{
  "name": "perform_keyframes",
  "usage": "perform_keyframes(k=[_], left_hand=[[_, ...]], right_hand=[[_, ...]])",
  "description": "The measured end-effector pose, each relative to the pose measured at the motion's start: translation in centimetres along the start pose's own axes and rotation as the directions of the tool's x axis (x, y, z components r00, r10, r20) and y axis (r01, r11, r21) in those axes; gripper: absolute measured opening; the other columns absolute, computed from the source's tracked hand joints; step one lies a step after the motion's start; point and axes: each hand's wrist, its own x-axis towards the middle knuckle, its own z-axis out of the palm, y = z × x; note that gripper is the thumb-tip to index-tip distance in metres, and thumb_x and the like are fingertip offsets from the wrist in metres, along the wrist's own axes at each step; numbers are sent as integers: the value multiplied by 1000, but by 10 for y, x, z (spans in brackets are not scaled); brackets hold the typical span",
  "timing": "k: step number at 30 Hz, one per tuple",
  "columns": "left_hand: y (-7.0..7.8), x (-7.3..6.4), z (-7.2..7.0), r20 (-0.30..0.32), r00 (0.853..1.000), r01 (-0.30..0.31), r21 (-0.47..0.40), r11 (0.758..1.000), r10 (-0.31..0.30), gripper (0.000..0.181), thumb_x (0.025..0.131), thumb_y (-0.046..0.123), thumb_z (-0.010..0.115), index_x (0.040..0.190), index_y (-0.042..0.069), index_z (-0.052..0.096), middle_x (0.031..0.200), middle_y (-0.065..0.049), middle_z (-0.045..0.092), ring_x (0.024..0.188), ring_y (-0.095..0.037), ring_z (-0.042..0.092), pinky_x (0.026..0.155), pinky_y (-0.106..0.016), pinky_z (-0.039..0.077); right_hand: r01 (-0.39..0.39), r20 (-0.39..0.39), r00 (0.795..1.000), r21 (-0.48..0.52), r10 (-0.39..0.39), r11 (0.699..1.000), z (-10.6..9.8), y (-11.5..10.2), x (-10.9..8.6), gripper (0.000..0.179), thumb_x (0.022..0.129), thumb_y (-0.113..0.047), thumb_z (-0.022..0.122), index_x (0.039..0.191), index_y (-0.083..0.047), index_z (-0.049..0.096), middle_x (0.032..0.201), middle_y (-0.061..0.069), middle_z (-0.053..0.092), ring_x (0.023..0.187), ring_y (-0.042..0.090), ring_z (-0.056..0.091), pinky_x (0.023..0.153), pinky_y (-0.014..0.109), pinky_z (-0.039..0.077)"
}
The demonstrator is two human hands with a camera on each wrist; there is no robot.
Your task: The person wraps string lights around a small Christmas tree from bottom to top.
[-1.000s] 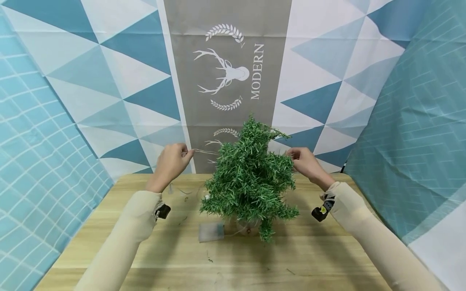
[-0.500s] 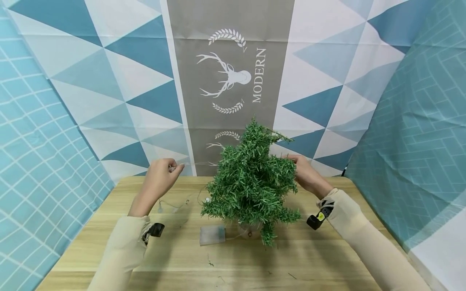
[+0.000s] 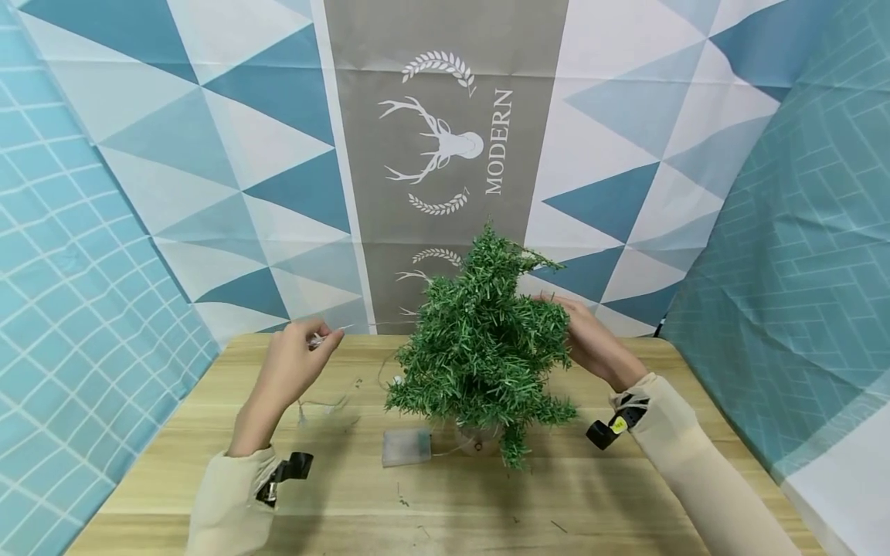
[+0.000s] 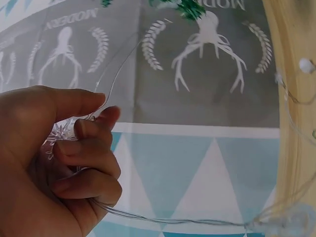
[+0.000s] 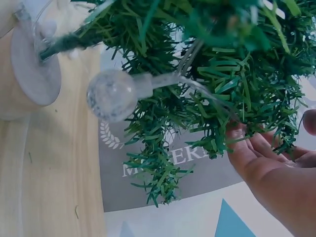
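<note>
A small artificial Christmas tree point(image 3: 487, 340) stands in a pale round base point(image 5: 34, 74) at the middle of the table. My left hand point(image 3: 288, 359), left of the tree, grips a bundle of thin fairy-light wire point(image 4: 148, 217). One strand runs taut from thumb and forefinger up toward the tree; others hang below the fist, ending near a clear bulb point(image 4: 286, 224). At the tree's right side, my right hand point(image 3: 598, 344) reaches in behind the branches. Its straight fingers point(image 5: 242, 153) touch the foliage from beneath, thumb apart. A clear round bulb point(image 5: 112, 95) hangs among the branches.
A translucent battery box point(image 3: 406, 448) lies in front of the tree, wired toward its base. Loose wire point(image 3: 323, 403) trails on the wooden table point(image 3: 334, 502) at the left, with fallen green needles about. A patterned cloth backdrop point(image 3: 445, 232) rises directly behind the table.
My left hand has moved left and down, drawing the wire farther from the tree. My right hand stays at the tree's right side, its fingers now straighter and farther behind the branches.
</note>
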Motion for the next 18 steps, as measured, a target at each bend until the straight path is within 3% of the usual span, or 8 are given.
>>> perform_keyframes(k=[2, 5, 7, 9, 13, 16, 18], left_hand=[[3, -4, -2, 17, 1000, -3, -20, 1000, 3, 30, 90, 41, 49, 74, 19, 61, 55, -1, 46, 40, -13, 32, 44, -28, 33], [8, -10, -5, 26, 999, -20, -41, 999, 21, 30, 90, 39, 49, 72, 20, 61, 57, 1, 45, 43, -11, 31, 47, -27, 32], [12, -13, -6, 20, 999, -40, -49, 998, 41, 30, 90, 38, 50, 69, 19, 59, 56, 3, 43, 44, -10, 30, 49, -26, 32], [16, -16, -8, 17, 999, -46, -57, 997, 47, 32, 90, 37, 50, 65, 19, 56, 53, 3, 37, 44, -9, 28, 49, -25, 31], [22, -20, -12, 26, 999, -37, -61, 997, 39, 35, 90, 39, 50, 61, 19, 51, 52, 3, 36, 44, -9, 30, 49, -25, 32], [28, -24, -17, 34, 999, -29, -55, 998, 31, 35, 90, 40, 50, 60, 21, 50, 52, 3, 37, 43, -9, 32, 49, -25, 33], [32, -27, -20, 37, 999, -32, -50, 998, 34, 34, 90, 40, 50, 61, 21, 51, 53, 3, 39, 44, -9, 33, 49, -25, 34]], right_hand=[[1, -7, 1000, 0, -1, 1000, 1, 1, -1, 52, 92, -45, 41, 135, -15, 37, 143, 3, 21, 66, 6, 52, 65, 25, 48], [11, -19, 1000, -6, -11, 1000, 0, 3, -5, 50, 93, -45, 37, 134, -17, 38, 146, -2, 14, 99, 8, 51, 86, 30, 43], [24, -19, 1000, 9, -24, 1000, -1, 6, -7, 50, 93, -44, 37, 136, -18, 36, 148, -6, 8, 120, 14, 38, 97, 35, 35], [33, -13, 999, 23, -33, 999, -3, 8, -9, 51, 94, -43, 36, 137, -18, 34, 147, -5, 10, 130, 18, 24, 104, 38, 26], [38, 2, 999, 37, -38, 999, -7, 14, -12, 53, 95, -41, 35, 141, -17, 24, 148, 0, 10, 131, 20, 22, 106, 44, 21], [18, 4, 1000, 42, -18, 999, -8, 16, -15, 54, 98, -36, 30, 144, -18, 10, 150, -1, -4, 136, 19, 6, 109, 47, 8], [2, -6, 1000, 33, -2, 999, -8, 17, -18, 56, 98, -34, 28, 144, -18, 0, 149, -1, -11, 136, 19, -2, 109, 45, 7]])
